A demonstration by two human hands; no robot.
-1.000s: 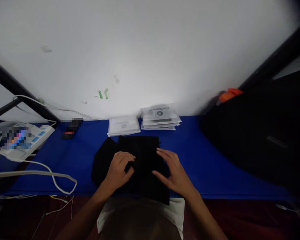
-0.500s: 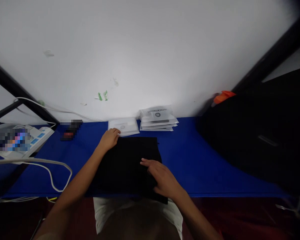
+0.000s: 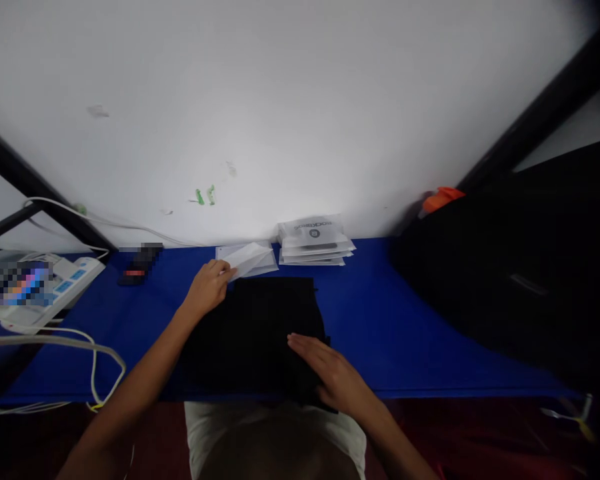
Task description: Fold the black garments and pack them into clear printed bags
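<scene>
My left hand (image 3: pixel 211 288) pinches the near corner of a translucent plastic bag (image 3: pixel 253 256) and lifts that edge off the bags beneath it. Black folded fabric (image 3: pixel 265 327) lies in front of me, its near edge hanging over the table's front. On its right part rests my right hand (image 3: pixel 327 370), palm down with the fingers stretched out. A stack of filled translucent bags (image 3: pixel 316 243) with dark printing stands against the wall, right of the bag in my left hand.
A blue cloth covers the table (image 3: pixel 375 320). At the left lie a white power strip (image 3: pixel 75 293), loose white cables (image 3: pixel 93 347) and a dark object (image 3: pixel 140 263) with a red band. A large black bundle (image 3: pixel 505 287) fills the right side, an orange item (image 3: pixel 443 199) behind it.
My left hand has drawn the top bag's corner up and toward me. My right hand has shifted slightly right and nearer, its fingers now flatter on the black fabric.
</scene>
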